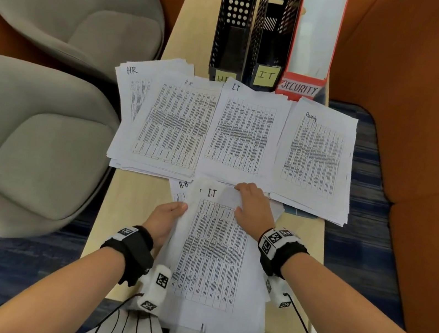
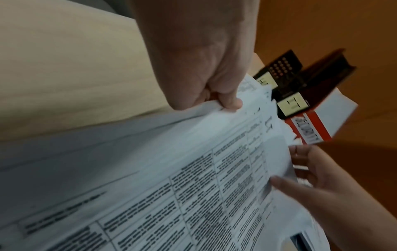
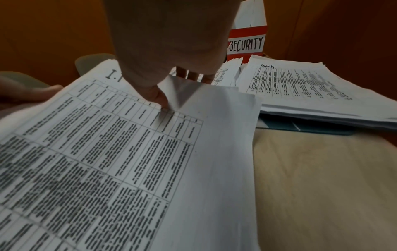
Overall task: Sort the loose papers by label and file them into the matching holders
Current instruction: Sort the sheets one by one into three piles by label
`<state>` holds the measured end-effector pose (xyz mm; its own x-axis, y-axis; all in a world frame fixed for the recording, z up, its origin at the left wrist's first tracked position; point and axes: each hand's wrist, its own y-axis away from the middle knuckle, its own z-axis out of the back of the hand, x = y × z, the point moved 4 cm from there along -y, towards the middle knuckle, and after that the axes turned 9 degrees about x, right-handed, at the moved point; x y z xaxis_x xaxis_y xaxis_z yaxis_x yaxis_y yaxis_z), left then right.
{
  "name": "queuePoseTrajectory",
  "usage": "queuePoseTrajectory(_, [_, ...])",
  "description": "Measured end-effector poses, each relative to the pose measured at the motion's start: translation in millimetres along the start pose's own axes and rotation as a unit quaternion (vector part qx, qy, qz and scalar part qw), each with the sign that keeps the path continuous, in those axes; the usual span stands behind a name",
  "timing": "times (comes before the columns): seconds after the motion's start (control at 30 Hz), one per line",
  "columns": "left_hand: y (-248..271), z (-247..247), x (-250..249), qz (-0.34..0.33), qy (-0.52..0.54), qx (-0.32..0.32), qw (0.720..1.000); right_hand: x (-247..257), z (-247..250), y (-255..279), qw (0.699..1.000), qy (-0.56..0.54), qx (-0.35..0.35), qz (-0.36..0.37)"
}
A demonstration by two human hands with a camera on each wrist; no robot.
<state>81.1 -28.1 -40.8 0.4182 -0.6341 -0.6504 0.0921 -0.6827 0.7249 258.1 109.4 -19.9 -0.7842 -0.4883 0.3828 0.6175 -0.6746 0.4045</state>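
Narrow wooden table [image 1: 130,203] with three holders standing at its far end, left to right: HR holder [image 1: 233,23], IT holder [image 1: 275,27], SECURITY holder [image 1: 316,34]. In front of each lies its sorted pile, apparently staged for filing: HR pile [image 1: 167,122] overhanging the left edge, I.T pile [image 1: 242,135] at the middle, Security pile [image 1: 315,159] overhanging the right edge. The unsorted stack [image 1: 214,258] rests at the near edge, between the hands. The left hand [image 1: 167,220] grips the stack's left edge, thumb on top, probably steadying it. The right hand [image 1: 253,207] pinches the upper right corner of the top sheet [image 3: 193,135], labelled I.T, curling it up, likely to peel it off for the middle pile.
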Motion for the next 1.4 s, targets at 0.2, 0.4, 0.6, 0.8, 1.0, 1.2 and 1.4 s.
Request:
queuePoseTrajectory(0.2, [-4, 5, 5, 0.024, 0.042, 0.009, 0.999, -9, -5, 6, 0.999, -0.026, -0.01, -0.014])
queuePoseTrajectory(0.4, [-13, 27, 10, -0.012, -0.084, -0.079, 0.993, -15, 0, 10, 0.999, 0.033, -0.027, 0.019])
queuePoseTrajectory(0.6, [-3, 16, -24, -0.11, -0.194, -0.099, 0.97, -4, 41, -1, 0.999, -0.024, -0.025, 0.043])
queuePoseTrajectory(0.8, [26, -34, -79, -0.19, -0.203, 0.065, 0.958, 11, 126, -22, 0.984, -0.144, -0.104, 0.005])
queuePoseTrajectory(1.0, [22, -46, -144, -0.247, -0.212, -0.016, 0.945, 7, 192, -25, 0.951, -0.132, -0.278, -0.028])
queuePoseTrajectory(1.2, [43, -43, -203, -0.325, -0.107, -0.037, 0.939, -18, 168, -4, 0.797, -0.575, -0.181, -0.032])
queuePoseTrajectory(1.4, [56, -37, -175, -0.377, -0.058, -0.117, 0.917, 8, 134, 29, 0.832, -0.529, -0.146, 0.076])
